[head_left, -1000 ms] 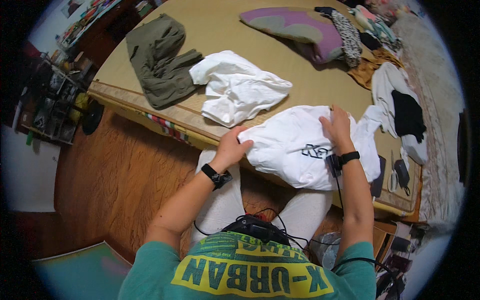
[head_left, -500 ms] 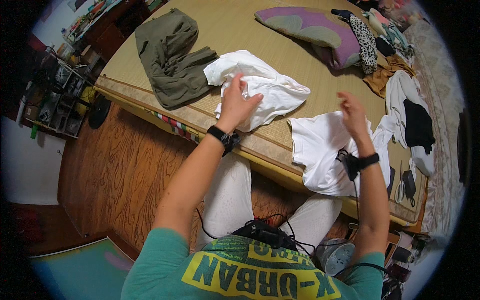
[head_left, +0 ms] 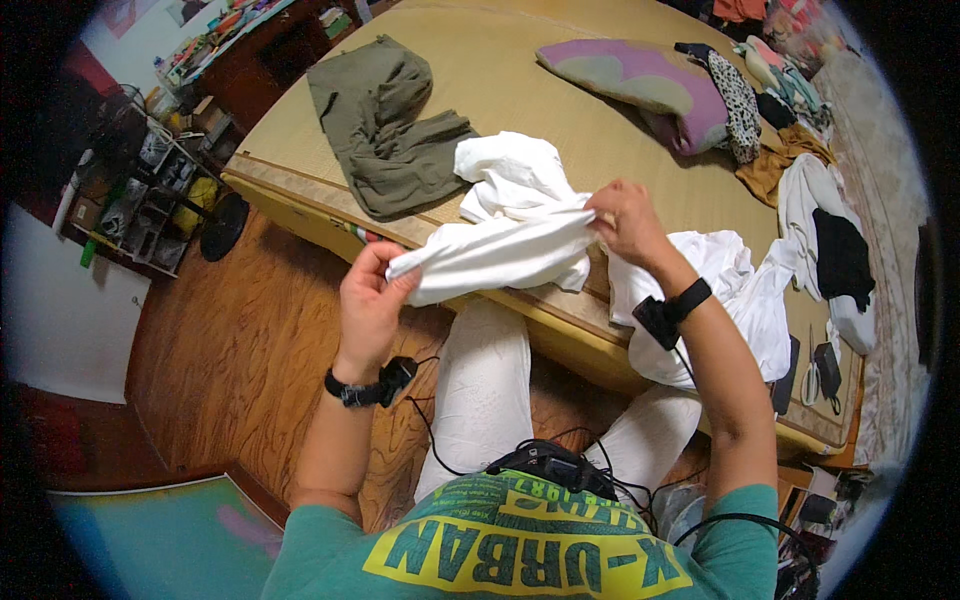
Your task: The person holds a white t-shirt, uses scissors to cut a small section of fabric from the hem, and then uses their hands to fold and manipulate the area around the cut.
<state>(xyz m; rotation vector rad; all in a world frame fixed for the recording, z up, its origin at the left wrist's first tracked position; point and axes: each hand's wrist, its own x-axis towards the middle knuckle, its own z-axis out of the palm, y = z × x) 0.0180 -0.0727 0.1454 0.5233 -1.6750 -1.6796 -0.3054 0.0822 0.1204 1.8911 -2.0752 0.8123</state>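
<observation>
A white shirt (head_left: 500, 250) is stretched between my two hands above the near edge of the bed. My left hand (head_left: 372, 300) pinches its left end between thumb and fingers, just off the mattress edge. Its upper right edge is gripped by my right hand (head_left: 630, 222). The rest of the shirt lies bunched on the mat behind. To its left, olive-green trousers (head_left: 385, 130) lie folded over and creased. A second white garment (head_left: 705, 290) sits to the right, partly under my right forearm, and drapes over the bed's front edge.
Across the mat-covered bed (head_left: 480, 60) lies a purple and grey pillow (head_left: 640, 90). Along the right side are mixed clothes, including a black piece (head_left: 840, 255), and scissors (head_left: 810, 380) beside a dark case. A cluttered shelf (head_left: 150, 200) stands at left. Cables hang by my waist.
Both hands have closed on the white shirt and drawn its near part taut. My left hand moved left and nearer; my right moved left from above the other white garment. The view shifted slightly.
</observation>
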